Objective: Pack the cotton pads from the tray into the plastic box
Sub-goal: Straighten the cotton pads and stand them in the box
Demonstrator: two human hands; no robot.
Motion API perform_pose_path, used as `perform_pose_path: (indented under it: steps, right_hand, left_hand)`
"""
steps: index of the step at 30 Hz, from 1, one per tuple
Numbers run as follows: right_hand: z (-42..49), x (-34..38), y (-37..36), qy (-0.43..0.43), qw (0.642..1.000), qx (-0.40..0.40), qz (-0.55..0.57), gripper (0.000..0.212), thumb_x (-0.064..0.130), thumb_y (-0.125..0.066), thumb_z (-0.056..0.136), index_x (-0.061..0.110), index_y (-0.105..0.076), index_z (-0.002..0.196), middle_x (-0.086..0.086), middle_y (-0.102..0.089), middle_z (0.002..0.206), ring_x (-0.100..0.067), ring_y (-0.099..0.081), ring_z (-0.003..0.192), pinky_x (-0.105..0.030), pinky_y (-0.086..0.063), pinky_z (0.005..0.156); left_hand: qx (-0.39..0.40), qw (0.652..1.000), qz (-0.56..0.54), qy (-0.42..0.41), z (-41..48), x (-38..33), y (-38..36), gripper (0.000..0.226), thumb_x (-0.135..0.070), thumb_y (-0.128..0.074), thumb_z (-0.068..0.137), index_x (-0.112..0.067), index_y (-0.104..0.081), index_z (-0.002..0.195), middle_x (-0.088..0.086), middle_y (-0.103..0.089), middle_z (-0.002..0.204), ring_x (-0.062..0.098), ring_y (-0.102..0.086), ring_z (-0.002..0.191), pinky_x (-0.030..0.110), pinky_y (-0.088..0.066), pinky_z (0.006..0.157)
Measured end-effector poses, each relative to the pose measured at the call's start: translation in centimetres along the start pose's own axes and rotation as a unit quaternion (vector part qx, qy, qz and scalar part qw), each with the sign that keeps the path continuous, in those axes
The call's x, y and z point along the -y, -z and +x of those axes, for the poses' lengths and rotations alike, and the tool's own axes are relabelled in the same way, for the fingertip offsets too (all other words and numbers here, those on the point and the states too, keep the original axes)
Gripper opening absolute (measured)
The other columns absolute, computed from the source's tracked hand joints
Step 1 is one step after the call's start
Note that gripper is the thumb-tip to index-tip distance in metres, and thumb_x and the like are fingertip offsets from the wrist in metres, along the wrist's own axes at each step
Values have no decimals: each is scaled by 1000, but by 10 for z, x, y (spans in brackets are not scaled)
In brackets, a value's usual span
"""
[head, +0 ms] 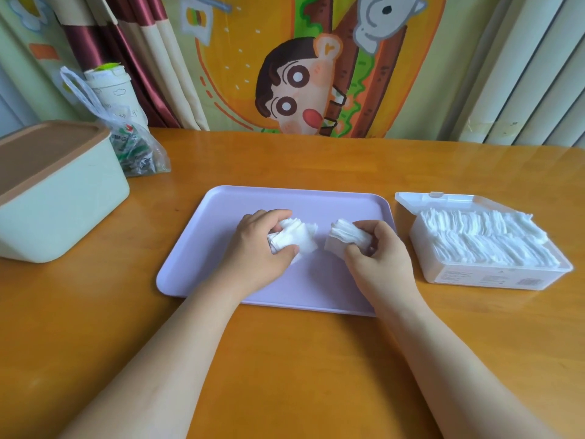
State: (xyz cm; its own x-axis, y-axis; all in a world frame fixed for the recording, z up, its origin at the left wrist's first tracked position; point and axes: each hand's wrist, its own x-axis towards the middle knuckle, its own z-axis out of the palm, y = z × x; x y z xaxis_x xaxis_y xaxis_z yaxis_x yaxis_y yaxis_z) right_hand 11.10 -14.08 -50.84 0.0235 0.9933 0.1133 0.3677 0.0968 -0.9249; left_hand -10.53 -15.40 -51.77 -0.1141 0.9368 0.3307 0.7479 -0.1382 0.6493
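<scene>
A lilac tray (pixel 285 198) lies in the middle of the wooden table. Over its centre my left hand (pixel 259 245) grips a stack of white cotton pads (pixel 300 237). Just to the right, my right hand (pixel 376 251) pinches a second stack of cotton pads (pixel 343 237). Both stacks sit low over the tray. Right of the tray stands the clear plastic box (pixel 484 275), lid open at the back, with rows of cotton pads (pixel 474 236) filling it.
A pale green bin with a brown lid (pixel 53 191) stands at the left. Behind it are a plastic bag of small packets (pixel 139 153) and a paper cup (pixel 110 90). A cartoon curtain hangs behind the table's far edge.
</scene>
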Motion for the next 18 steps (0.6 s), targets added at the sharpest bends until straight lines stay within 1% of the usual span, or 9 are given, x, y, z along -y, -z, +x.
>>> perform_pose_path:
  steps: [2, 3, 6, 9, 12, 15, 18]
  right_hand:
    - [1, 0, 0, -7, 1000, 5, -16, 23, 25, -68, 91, 33, -64, 112, 21, -70, 97, 6, -65, 91, -16, -48, 75]
    - [2, 0, 0, -10, 1000, 6, -19, 23, 27, -68, 91, 33, -65, 112, 21, -70, 98, 5, -65, 93, -19, -49, 76]
    - [2, 1, 1, -18, 1000, 7, -18, 20, 30, -68, 90, 32, -67, 111, 20, -71, 96, 4, -65, 93, -22, -50, 77]
    - [3, -1, 1, -28, 1000, 3, -11, 18, 32, -68, 91, 32, -69, 108, 18, -73, 93, 2, -66, 88, -25, -51, 74]
    - [3, -1, 1, -31, 1000, -3, -3, 16, 33, -68, 90, 32, -69, 106, 17, -73, 92, 1, -67, 86, -26, -52, 74]
    - [3, -1, 1, -32, 999, -10, 13, 14, 33, -68, 91, 32, -70, 105, 17, -73, 90, 3, -66, 82, -23, -49, 70]
    - [2, 0, 2, -29, 999, -13, 13, 15, 32, -68, 92, 31, -70, 107, 15, -72, 89, 3, -65, 81, -22, -46, 68]
  left_hand:
    - [-4, 1000, 15, -12, 1, 0, -1, 45, -22, -85, 80, -26, -67, 122, -16, -56, 98, 20, -50, 103, 24, -39, 82]
    - [0, 1000, 18, -13, 1, 1, -2, 39, -23, -84, 80, -26, -67, 115, -16, -57, 98, 20, -49, 103, 23, -39, 81]
    - [21, 1000, 16, -3, 0, -1, -3, 28, -26, -82, 82, -24, -64, 103, -11, -61, 102, 19, -50, 104, 30, -42, 83]
    - [-4, 1000, 12, 0, 0, 0, -3, 20, -25, -78, 85, -21, -63, 98, -10, -64, 100, 19, -54, 101, 37, -48, 84]
    - [-30, 999, 8, -16, -1, -1, -1, 14, -28, -74, 86, -23, -64, 96, -12, -65, 99, 18, -57, 99, 40, -52, 83]
    - [-52, 997, 3, -60, -1, -4, -1, 13, -28, -69, 84, -21, -68, 94, -11, -64, 103, 20, -63, 100, 41, -56, 81]
    - [-79, 993, -42, -71, -2, -8, 2, 11, -20, -69, 83, -18, -70, 93, -11, -67, 106, 15, -66, 103, 39, -57, 83]
